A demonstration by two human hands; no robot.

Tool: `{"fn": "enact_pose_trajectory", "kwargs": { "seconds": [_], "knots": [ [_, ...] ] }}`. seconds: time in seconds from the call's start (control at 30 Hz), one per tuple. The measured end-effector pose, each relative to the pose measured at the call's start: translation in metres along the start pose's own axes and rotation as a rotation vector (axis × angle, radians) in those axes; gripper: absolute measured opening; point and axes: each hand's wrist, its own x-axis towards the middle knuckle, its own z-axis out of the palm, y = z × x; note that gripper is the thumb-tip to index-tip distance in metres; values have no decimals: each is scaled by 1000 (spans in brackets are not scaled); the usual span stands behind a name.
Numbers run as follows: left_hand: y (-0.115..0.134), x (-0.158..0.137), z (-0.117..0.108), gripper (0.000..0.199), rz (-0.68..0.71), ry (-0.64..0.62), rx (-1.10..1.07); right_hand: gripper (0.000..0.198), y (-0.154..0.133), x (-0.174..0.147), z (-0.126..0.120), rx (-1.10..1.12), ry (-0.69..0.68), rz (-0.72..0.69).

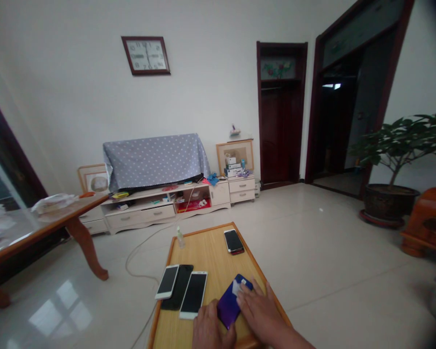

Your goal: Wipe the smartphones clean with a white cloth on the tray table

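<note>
A blue-purple phone [228, 306] lies back side up on the small wooden table [212, 252]. My left hand [210, 327] grips its lower left edge between thumb and fingers. With its fingers bent, my right hand [257, 310] presses a small white wipe [237, 288] against the upper part of the phone's back. Left of my hands is a white phone [194, 294] with a dark screen. Beside that, another white phone [167, 281] rests partly on a flat black item [181, 288], whose kind I cannot make out.
At the table's far right lies a white phone [233, 240] over another dark item. A small clear bottle [180, 238] stands at the far left corner. A cable [131, 259] runs along the floor on the left. Further off are a low white cabinet [123, 220] and a potted plant [388, 203].
</note>
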Motion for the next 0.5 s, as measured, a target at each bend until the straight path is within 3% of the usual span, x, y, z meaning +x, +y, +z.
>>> {"fn": "enact_pose_trajectory", "kwargs": {
  "seconds": [0.13,0.33,0.5],
  "knots": [
    [2,0,-2,56,-13,-31,5,56,2,7,-6,-68,36,74],
    [0,0,-4,51,-3,-77,3,48,-24,-6,15,78,-98,-214],
    [2,-2,-4,55,1,-22,-27,58,-7,7,-2,-6,-12,-45]
  ]
}}
